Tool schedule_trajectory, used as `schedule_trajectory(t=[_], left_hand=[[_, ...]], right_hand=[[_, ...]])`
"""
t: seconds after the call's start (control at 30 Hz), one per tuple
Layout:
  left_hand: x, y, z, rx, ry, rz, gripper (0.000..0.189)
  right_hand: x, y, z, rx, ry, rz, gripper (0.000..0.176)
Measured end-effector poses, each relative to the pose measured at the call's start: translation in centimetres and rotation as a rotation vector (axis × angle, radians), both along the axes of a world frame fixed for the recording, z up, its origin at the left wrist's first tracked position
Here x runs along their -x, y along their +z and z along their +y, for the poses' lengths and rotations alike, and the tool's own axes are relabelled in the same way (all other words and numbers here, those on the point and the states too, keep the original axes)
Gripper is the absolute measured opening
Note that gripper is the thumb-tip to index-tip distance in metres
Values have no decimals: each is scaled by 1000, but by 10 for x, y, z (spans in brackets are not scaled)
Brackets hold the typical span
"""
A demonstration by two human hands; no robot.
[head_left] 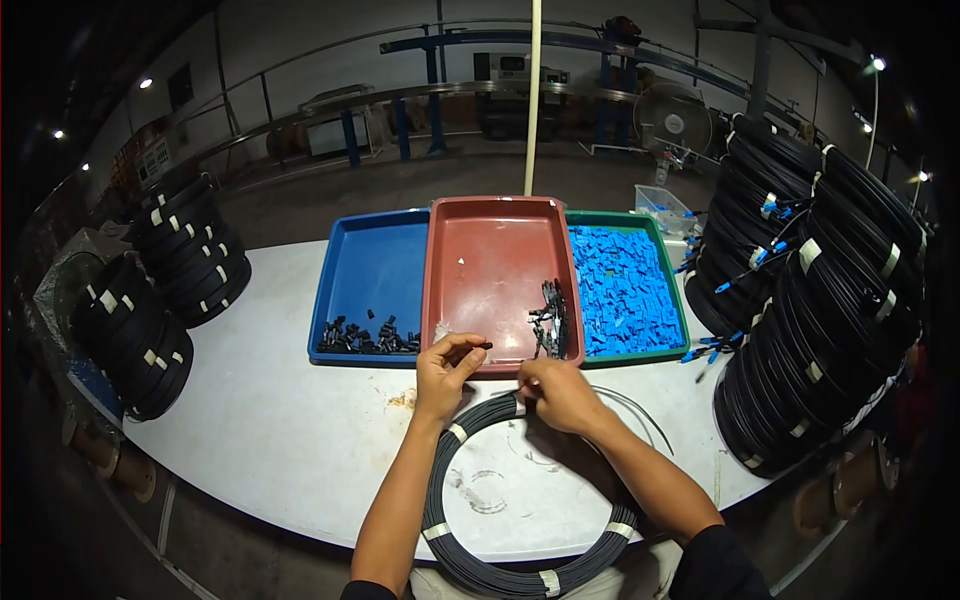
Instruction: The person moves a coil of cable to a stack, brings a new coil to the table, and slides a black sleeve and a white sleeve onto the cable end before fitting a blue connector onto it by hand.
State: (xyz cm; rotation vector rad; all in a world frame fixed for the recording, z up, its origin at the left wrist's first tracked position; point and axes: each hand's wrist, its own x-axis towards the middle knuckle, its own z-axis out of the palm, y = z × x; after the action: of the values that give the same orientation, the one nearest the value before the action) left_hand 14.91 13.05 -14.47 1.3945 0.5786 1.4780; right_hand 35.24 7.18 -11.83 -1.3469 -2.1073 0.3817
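My left hand (447, 378) pinches a small black plastic connector part (487, 346) between thumb and fingertips, above the front edge of the red tray (490, 250). Close by on the right, my right hand (562, 396) is closed with its fingertips on the black cable at the top of a coil. That coil of black cable (437, 480), bound with several strips of white tape, lies on the table's front edge between my forearms. A loose cable end (645, 415) curves out to the right of my right hand. What lies under my right fingers is partly hidden.
Small black parts (375, 338) lie in the blue tray (335, 285), and a pile of thin black pieces (551, 318) in the red one. Blue connectors (620, 290) fill the green tray (672, 285). Stacked cable coils stand left (190, 250) and right (800, 370). A pale pole (533, 110) rises behind.
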Motion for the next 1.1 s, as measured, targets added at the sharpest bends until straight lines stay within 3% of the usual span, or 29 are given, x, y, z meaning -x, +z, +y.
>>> schedule_trajectory(t=[0.1, 0.3, 0.43, 0.53, 0.67, 1.1], left_hand=[[-12, 7, -10, 110, 22, 83, 19], [-16, -8, -10, 46, -49, 150, 16], [-17, -8, -17, 28, -84, 186, 17], [-13, -4, -21, 28, -56, 393, 15], [-16, -3, -22, -161, -14, 382, 16], [-13, -2, -23, -123, -50, 445, 17]], right_hand=[[-12, 0, -6, 15, -173, 356, 5], [-42, -30, 3, 154, -125, 737, 10], [-37, -21, -13, 91, -91, 578, 12], [-40, -17, -18, 10, -76, 538, 10], [-42, -14, -21, -23, -77, 532, 8], [-44, -25, -17, 15, -91, 568, 9]])
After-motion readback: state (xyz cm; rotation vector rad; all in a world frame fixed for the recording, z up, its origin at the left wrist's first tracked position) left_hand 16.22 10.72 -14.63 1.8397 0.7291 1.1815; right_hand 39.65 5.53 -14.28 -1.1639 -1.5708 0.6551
